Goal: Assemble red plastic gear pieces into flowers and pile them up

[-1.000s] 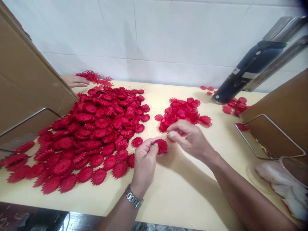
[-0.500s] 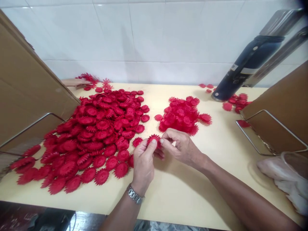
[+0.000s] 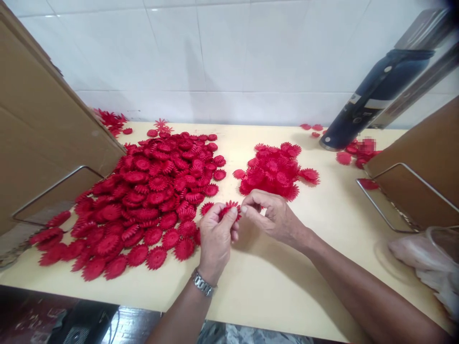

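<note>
The right hand [image 3: 270,215] has moved in beside the red rosette [image 3: 230,206], fingertips pressed together, while the left hand [image 3: 216,234] pinches it, apparently for steadiness.

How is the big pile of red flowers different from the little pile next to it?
The big pile spreads wide and holds many more flowers, while the little pile is a small cluster. The big pile looks deeper red; the little pile looks brighter. The big pile lies left of the little pile. Both have red flowers with jagged edges, and both lie on the same table.
</note>
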Motion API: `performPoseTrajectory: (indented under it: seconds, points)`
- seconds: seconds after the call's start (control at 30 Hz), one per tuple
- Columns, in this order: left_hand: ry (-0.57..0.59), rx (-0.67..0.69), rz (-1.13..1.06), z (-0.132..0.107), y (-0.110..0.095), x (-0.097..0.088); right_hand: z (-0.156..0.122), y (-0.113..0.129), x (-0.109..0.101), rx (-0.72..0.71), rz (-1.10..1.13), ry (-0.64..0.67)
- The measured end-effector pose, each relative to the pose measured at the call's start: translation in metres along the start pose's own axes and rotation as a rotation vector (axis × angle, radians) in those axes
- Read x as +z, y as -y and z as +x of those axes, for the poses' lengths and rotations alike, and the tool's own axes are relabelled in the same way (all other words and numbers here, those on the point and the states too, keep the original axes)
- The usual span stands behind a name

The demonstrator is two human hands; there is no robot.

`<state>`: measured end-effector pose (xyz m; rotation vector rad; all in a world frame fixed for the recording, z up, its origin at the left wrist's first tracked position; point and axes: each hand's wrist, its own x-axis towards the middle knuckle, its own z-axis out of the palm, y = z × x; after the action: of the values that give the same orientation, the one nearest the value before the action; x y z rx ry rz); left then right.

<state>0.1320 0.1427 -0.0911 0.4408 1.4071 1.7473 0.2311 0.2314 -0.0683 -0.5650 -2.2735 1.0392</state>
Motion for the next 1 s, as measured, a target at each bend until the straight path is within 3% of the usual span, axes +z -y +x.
performPoseTrajectory:
  seconds: [0.23, 0.33, 0.47, 0.57, 0.73, 0.87, 1.0]
  points:
    - [-0.012, 0.035, 0.112, 0.001, 0.002, -0.003, 0.0, 0.001, -0.002, -0.053, 0.003, -0.106]
    - [-0.025, 0.046, 0.147, 0.001, 0.004, -0.002, -0.001, -0.001, 0.001, -0.086, 0.074, -0.012]
    - [-0.006, 0.011, 0.147, 0.0, 0.004, -0.002, 0.001, -0.002, 0.0, -0.029, 0.208, 0.16]
    - [0.059, 0.016, 0.152, -0.002, 0.003, -0.003, 0.002, -0.002, -0.003, 0.03, 0.234, 0.186]
    - [0.239, 0.057, 0.129, -0.003, 0.003, -0.003, 0.001, -0.003, 0.001, 0.082, 0.103, -0.076]
    - [0.192, 0.053, 0.069, -0.005, 0.003, 0.0, 0.005, -0.008, -0.001, 0.109, 0.002, -0.355]
    - [0.108, 0.06, 0.09, -0.005, 0.004, 0.0, 0.011, -0.027, -0.03, 0.175, -0.227, -0.636]
